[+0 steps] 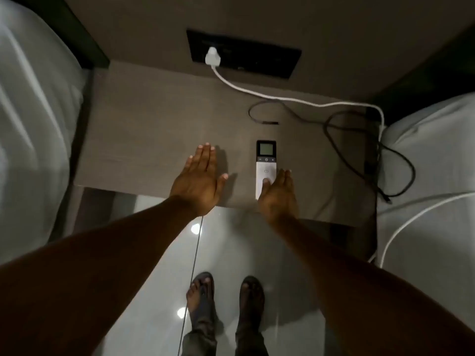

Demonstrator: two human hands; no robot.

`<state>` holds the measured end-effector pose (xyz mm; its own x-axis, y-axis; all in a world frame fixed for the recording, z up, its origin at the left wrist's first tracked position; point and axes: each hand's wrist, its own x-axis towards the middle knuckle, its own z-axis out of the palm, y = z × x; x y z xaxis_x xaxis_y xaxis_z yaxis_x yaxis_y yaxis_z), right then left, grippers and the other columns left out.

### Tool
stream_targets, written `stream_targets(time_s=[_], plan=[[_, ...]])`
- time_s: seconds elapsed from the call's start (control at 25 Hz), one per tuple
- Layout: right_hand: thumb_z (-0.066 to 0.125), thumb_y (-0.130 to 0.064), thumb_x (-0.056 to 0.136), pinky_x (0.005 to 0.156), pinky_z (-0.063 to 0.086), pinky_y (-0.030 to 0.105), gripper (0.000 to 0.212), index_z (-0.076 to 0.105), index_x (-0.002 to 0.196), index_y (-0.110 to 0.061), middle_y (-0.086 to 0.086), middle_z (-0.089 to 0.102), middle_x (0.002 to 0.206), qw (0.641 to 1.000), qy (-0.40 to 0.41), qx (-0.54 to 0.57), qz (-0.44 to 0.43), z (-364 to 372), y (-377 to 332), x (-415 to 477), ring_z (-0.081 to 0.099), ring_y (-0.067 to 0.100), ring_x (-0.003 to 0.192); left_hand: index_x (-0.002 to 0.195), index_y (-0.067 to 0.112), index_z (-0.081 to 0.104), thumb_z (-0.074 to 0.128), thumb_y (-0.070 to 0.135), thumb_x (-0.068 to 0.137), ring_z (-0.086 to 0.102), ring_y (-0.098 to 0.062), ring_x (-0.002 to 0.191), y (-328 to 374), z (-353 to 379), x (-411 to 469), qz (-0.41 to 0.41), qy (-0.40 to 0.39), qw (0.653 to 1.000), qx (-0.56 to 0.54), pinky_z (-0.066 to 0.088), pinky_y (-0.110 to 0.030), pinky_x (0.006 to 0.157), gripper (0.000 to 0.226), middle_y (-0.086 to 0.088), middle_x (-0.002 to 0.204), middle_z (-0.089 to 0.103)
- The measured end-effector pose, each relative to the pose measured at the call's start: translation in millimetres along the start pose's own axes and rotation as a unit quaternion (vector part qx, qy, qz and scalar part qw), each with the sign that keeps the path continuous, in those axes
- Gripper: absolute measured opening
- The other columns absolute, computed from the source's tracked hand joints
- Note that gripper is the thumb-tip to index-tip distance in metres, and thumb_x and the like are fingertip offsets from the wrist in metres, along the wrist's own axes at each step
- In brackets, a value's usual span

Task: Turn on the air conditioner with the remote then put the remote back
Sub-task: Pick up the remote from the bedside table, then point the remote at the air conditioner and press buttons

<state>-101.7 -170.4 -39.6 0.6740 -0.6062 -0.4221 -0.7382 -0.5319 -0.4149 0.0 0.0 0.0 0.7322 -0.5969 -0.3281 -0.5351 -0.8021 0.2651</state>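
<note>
A slim white remote (266, 163) with a dark top and a small grey screen lies flat on the brown bedside table (154, 129), screen end away from me. My right hand (279, 194) lies over the remote's near end, thumb resting on its lower part and fingers stretched along its right side, not closed around it. My left hand (199, 181) lies flat and palm down on the table to the left of the remote, fingers together, holding nothing. The air conditioner is out of view.
A dark wall socket panel (270, 60) holds a white plug (212, 57) whose white cable (282, 97) runs right across the table. A black cable (341, 129) loops at the right. White bedding flanks both sides. My sandalled feet stand on glossy floor tiles.
</note>
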Motion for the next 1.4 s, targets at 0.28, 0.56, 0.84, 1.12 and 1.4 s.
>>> stream_targets(time_s=[0.28, 0.56, 0.84, 1.12, 1.4], plan=[[0.053, -0.04, 0.096, 0.105, 0.039, 0.046, 0.068, 0.036, 0.145, 0.004, 0.023, 0.046, 0.143, 0.996, 0.072, -0.051, -0.026, 13.0, -7.1, 21.4, 0.043, 0.038, 0.128, 0.151, 0.004, -0.003, 0.015, 0.049, 0.1, -0.007, -0.025, 0.147, -1.7, 30.6, 18.5, 0.002, -0.037, 0.999, -0.004, -0.002, -0.037, 0.117, 0.071, -0.014, 0.161, -0.004], [0.069, -0.033, 0.09, 0.099, 0.048, 0.044, 0.064, 0.04, 0.138, -0.001, 0.02, 0.048, 0.137, 0.998, 0.033, 0.042, 0.029, 8.4, -20.2, 47.7, 0.053, 0.037, 0.122, 0.151, 0.003, -0.003, 0.016, 0.048, 0.1, -0.006, -0.026, 0.147, -0.6, 26.4, 25.6, -0.004, -0.051, 0.999, -0.005, -0.002, -0.037, 0.118, 0.07, -0.015, 0.161, -0.004], [0.063, -0.029, 0.096, 0.079, 0.046, 0.031, 0.034, 0.056, 0.118, -0.003, 0.019, 0.067, 0.116, 0.971, -0.02, 0.221, 0.092, -14.9, -43.5, 48.2, 0.066, 0.035, 0.104, 0.151, 0.007, -0.007, 0.015, 0.049, 0.1, -0.009, -0.024, 0.146, 5.8, 1.7, 21.9, -0.028, -0.035, 0.999, -0.007, -0.004, -0.035, 0.117, 0.069, -0.012, 0.161, -0.007], [0.056, -0.034, 0.098, 0.084, 0.054, 0.037, 0.026, 0.066, 0.105, -0.011, 0.016, 0.071, 0.107, 0.939, -0.098, 0.33, 0.016, -101.7, -175.8, -2.1, 0.068, 0.032, 0.091, 0.152, 0.007, -0.004, 0.011, 0.053, 0.099, -0.008, -0.024, 0.147, -15.8, -115.9, -30.6, -0.102, 0.078, 0.992, -0.006, -0.005, -0.034, 0.114, 0.072, -0.012, 0.162, -0.005], [0.056, -0.035, 0.092, 0.067, 0.064, 0.045, 0.024, 0.065, 0.085, -0.013, 0.02, 0.076, 0.094, 0.895, -0.22, 0.337, -0.19, -239.5, -441.9, -195.0, 0.075, 0.041, 0.075, 0.153, 0.014, -0.003, 0.005, 0.06, 0.095, -0.009, -0.02, 0.146, -89.1, -408.7, -216.2, -0.235, 0.285, 0.928, 0.036, -0.003, -0.031, 0.112, 0.075, -0.004, 0.162, -0.006]])
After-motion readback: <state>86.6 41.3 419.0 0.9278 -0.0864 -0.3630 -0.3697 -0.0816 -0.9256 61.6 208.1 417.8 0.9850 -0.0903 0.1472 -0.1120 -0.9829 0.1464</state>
